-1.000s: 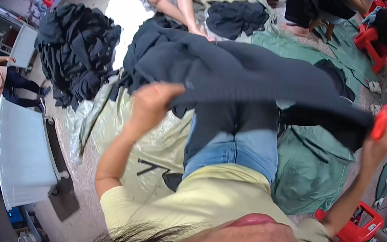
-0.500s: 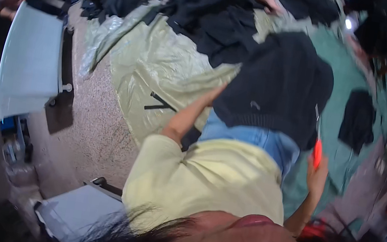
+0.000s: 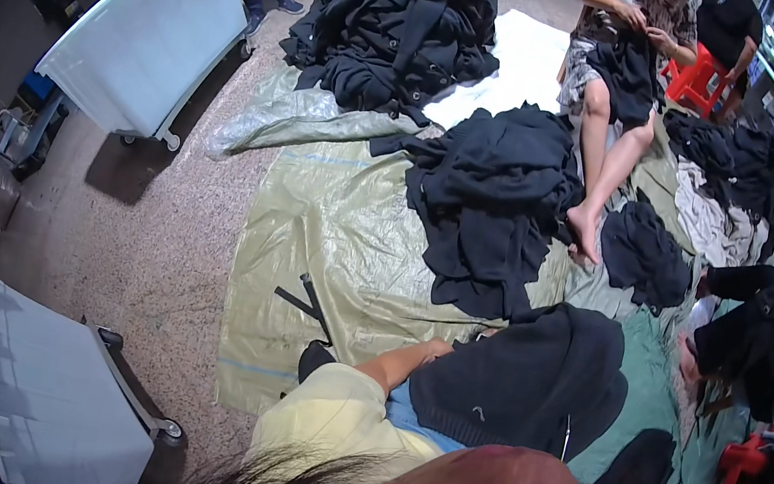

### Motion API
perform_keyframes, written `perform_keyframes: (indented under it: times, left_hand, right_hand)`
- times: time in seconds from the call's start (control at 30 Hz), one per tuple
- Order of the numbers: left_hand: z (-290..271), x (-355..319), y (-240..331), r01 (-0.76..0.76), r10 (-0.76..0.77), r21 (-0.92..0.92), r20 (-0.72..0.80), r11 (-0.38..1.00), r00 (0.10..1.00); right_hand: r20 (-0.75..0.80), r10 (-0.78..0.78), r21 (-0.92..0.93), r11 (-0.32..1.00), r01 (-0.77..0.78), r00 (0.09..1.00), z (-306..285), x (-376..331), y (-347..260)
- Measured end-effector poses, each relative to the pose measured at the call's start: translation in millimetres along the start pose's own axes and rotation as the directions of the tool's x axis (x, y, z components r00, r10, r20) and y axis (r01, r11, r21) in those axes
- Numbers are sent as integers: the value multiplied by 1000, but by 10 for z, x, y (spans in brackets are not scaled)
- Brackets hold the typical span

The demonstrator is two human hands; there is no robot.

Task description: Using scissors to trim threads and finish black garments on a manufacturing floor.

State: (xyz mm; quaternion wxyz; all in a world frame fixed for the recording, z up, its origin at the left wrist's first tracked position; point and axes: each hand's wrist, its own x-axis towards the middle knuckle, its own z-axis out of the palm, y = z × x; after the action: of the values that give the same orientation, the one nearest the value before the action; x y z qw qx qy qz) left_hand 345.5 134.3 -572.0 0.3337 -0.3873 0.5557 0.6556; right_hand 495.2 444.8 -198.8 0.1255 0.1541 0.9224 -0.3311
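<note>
A dark garment (image 3: 527, 381) lies bunched over my lap, above my blue jeans (image 3: 405, 415) and pale yellow top (image 3: 323, 420). My left hand (image 3: 435, 351) rests at the garment's left edge with the fingers closed on the cloth, partly tucked under it. My left forearm runs back from it to my yellow sleeve. My right hand is out of sight, hidden behind my face at the bottom of the picture and by the garment.
A green tarp (image 3: 339, 224) covers the floor, with a heap of dark garments (image 3: 495, 198) ahead and a bigger pile (image 3: 403, 12) farther off. A seated person's bare legs (image 3: 607, 165) reach onto it. Another person (image 3: 757, 336) works at right. White carts (image 3: 145, 42) (image 3: 49, 396) stand at left.
The garment, held up and spread a second ago, has come down onto my lap. My right hand with a red tool has left the picture. The view has swung toward the floor ahead.
</note>
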Motion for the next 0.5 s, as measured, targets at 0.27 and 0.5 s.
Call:
perform_keyframes:
  times: [0.27,0.5]
  left_hand:
    - [-472,83,853,-113,93,-632,-65,767,994]
    - [-785,-1259,1514,-196,497,-808,133,555,857]
  right_hand:
    - [-21,-34,-4,999,34,999,44,-82,-9]
    - [-156,-230,109,963,248,961,-84,-298,-383]
